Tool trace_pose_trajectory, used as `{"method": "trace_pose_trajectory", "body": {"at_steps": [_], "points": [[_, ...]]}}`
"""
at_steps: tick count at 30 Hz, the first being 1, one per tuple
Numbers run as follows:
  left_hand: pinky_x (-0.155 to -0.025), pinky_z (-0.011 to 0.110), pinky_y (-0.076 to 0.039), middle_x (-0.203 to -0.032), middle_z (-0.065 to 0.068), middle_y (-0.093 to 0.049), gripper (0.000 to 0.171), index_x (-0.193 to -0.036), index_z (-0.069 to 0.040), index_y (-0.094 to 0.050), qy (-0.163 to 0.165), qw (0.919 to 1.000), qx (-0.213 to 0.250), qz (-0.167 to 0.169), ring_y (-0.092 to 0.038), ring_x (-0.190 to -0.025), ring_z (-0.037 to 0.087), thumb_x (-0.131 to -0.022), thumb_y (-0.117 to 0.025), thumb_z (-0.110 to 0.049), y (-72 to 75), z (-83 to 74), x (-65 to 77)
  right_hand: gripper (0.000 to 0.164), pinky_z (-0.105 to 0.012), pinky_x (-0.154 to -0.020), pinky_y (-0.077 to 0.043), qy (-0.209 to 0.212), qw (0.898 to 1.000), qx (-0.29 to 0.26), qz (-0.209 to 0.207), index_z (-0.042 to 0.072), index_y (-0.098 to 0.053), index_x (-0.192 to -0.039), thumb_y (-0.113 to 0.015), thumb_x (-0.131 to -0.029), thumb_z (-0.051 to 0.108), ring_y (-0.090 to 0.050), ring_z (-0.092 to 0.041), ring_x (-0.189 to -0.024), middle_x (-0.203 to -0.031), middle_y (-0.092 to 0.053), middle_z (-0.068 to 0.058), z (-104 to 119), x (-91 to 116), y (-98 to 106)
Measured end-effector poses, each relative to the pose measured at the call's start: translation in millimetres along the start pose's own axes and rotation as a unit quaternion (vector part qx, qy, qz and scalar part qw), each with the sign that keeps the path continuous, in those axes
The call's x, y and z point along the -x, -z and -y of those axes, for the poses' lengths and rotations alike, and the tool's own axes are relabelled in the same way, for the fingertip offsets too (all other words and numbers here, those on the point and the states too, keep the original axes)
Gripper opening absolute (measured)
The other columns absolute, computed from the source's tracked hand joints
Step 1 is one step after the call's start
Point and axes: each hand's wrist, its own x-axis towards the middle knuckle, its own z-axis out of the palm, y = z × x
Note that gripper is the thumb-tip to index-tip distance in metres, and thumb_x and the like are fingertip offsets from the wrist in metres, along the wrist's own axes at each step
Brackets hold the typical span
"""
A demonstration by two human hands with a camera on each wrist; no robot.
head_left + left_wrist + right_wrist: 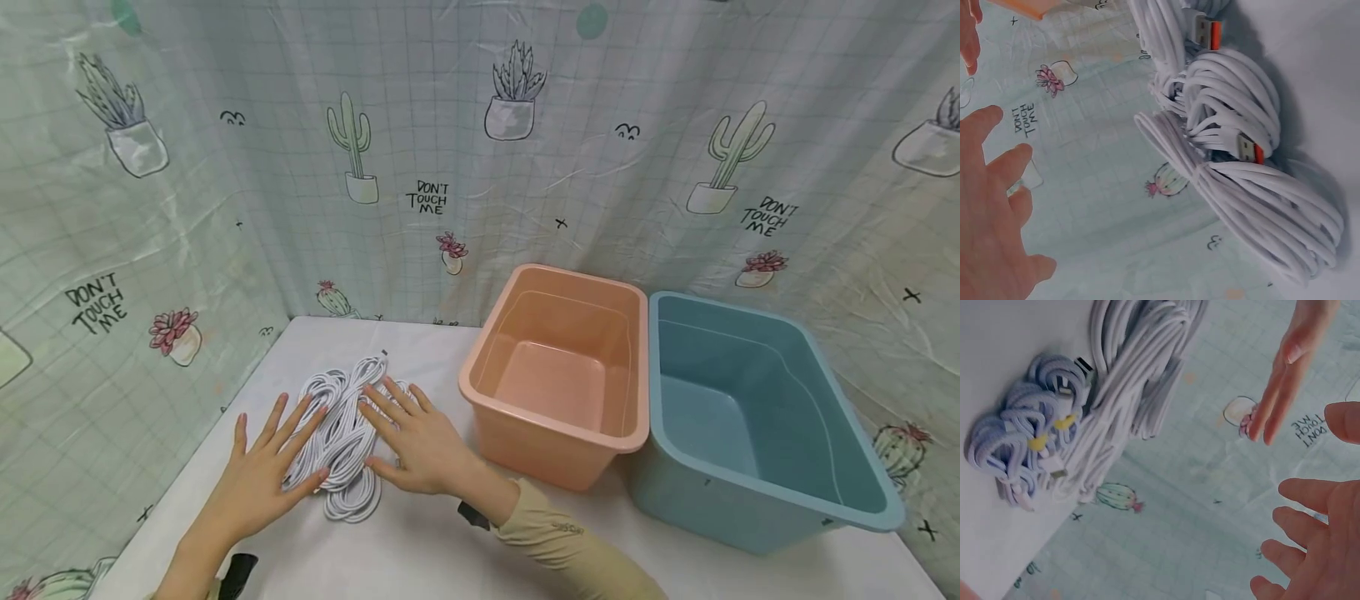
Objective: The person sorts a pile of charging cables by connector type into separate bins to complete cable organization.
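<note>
A pile of coiled white USB cables (347,417) lies on the table toward the left. My left hand (258,479) spreads its fingers over the pile's left side, holding nothing. From the right, my right hand (420,442) reaches over the pile, fingers also straight and apart. Metal USB plugs with orange inserts (1246,149) poke out of the white bundles (1272,212) in the left wrist view. The right wrist view shows small pale lilac coils (1000,447) with yellow ties (1038,443) beside the longer white coils (1141,356).
An orange plastic tub (558,437) stands right of the cables, and a blue tub (750,500) sits against its right side. Both tubs show bare floors. A cactus-print curtain (450,150) encloses the back and sides of the white table (360,567).
</note>
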Motion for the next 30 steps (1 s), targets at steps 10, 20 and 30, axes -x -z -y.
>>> {"method": "trace_pose_trajectory", "body": {"at_steps": [10, 20, 30], "points": [[-0.107, 0.052, 0.013, -0.150, -0.002, -0.018, 0.079, -0.141, -0.028, -0.024, -0.027, 0.9995, 0.003, -0.015, 0.002, -0.140, 0.017, -0.074, -0.061, -0.048, 13.6, -8.8, -12.2, 0.059, -0.044, -0.111, -0.016, -0.033, 0.999, -0.011, -0.016, 0.019, -0.029, -0.140, -0.033, -0.090, 0.051, -0.011, -0.021, -0.139, -0.150, -0.018, 0.000, -17, 11, 27], [-0.112, 0.042, 0.008, -0.139, 0.007, -0.040, 0.069, -0.138, -0.024, -0.034, -0.075, 0.9961, 0.023, -0.040, -0.023, -0.136, 0.023, -0.078, -0.059, -0.046, 9.1, -18.5, -25.5, 0.050, -0.047, -0.108, -0.022, -0.061, 0.993, -0.057, -0.082, 0.018, -0.041, -0.133, -0.045, -0.089, 0.041, -0.023, -0.023, -0.136, -0.145, -0.030, -0.004, -42, 36, 43], [-0.113, 0.034, -0.002, -0.126, 0.008, -0.055, 0.053, -0.127, -0.015, -0.050, -0.142, 0.9832, 0.049, -0.104, -0.021, -0.136, 0.010, -0.086, -0.047, -0.049, -1.2, -22.6, -37.0, 0.046, -0.048, -0.106, -0.024, -0.102, 0.979, -0.092, -0.153, 0.012, -0.048, -0.127, -0.055, -0.085, 0.027, -0.039, -0.024, -0.127, -0.134, -0.046, -0.009, -70, 70, 54]]}}
